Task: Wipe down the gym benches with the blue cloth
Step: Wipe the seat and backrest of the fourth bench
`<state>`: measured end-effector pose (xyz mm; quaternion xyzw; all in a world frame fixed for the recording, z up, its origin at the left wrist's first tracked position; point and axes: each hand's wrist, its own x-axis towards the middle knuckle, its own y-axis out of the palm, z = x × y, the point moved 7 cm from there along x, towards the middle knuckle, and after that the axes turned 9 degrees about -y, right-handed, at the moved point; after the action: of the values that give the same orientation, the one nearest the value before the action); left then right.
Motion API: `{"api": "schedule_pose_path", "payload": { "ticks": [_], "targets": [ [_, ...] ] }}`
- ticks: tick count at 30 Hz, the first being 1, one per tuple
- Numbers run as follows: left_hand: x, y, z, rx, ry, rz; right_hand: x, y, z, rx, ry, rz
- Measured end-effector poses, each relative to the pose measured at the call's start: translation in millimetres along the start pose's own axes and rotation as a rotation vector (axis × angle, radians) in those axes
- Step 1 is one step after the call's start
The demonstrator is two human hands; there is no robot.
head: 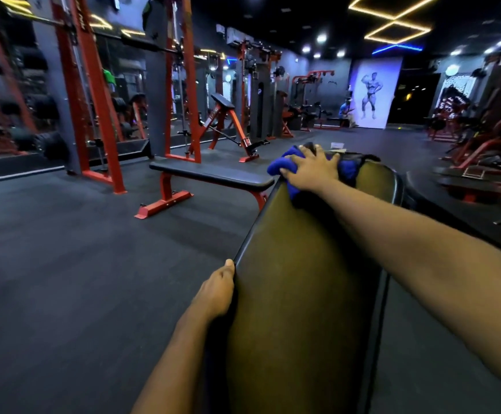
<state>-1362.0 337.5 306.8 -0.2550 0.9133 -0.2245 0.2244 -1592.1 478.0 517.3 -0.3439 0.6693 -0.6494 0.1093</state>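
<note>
Right hand (312,170) spread flat, pressing cloth (277,166) onto far end of bench (303,279). Cloth bunched, blue, partly under palm, spilling over pad's left corner. Left hand (218,291) grips pad's left edge, fingers hidden behind it. Second bench (210,174), red frame, just beyond that corner, crosswise. Red rack (94,94) behind it at left. Dark floor (64,264) around.

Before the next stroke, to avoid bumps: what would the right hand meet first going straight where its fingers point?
The right hand, flat on the cloth, would reach the bench end; beyond, floor looks free, depth unclear.
</note>
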Motion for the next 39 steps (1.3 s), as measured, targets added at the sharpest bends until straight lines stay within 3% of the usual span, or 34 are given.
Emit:
{"api": "schedule_pose_path", "payload": {
  "ticks": [2, 5, 7, 10, 13, 16, 19, 22, 25, 28, 32, 39],
  "targets": [
    [3, 0, 1, -0.014, -0.005, -0.003, 11, 7, 32, -0.078, -0.093, 0.044],
    [1, -1, 0, -0.032, -0.024, -0.001, -2, 24, 83, -0.216, -0.382, 0.102],
    [-3, -2, 0, -0.037, -0.030, -0.014, -4, 24, 86, -0.177, -0.485, 0.121],
    [-12, -4, -4, -0.029, -0.032, -0.032, 13, 4, 56, -0.104, -0.348, 0.165],
    [-20, -9, 0, 0.037, -0.045, -0.073, 10, 1, 66, -0.258, -0.261, 0.111],
    [-27, -13, 14, 0.094, -0.062, -0.098, -23, 28, 129, -0.393, -0.400, 0.135],
    [-35, -18, 30, 0.126, -0.065, -0.083, -52, 42, 160, -0.346, -0.577, 0.174],
    [-42, -23, 39, 0.129, -0.060, -0.051, -37, 22, 132, -0.248, -0.450, 0.201],
    [-51, -25, 46, 0.141, -0.043, -0.031, -31, 13, 114, -0.309, -0.287, 0.151],
    [-58, -27, 56, 0.154, -0.038, -0.009, -57, 33, 155, -0.400, -0.363, 0.201],
    [-59, -29, 70, 0.151, -0.046, 0.010, -88, 47, 192, -0.346, -0.510, 0.231],
    [-67, -26, 80, 0.128, -0.016, 0.032, -46, 27, 131, -0.217, -0.285, 0.241]
  ]
}}
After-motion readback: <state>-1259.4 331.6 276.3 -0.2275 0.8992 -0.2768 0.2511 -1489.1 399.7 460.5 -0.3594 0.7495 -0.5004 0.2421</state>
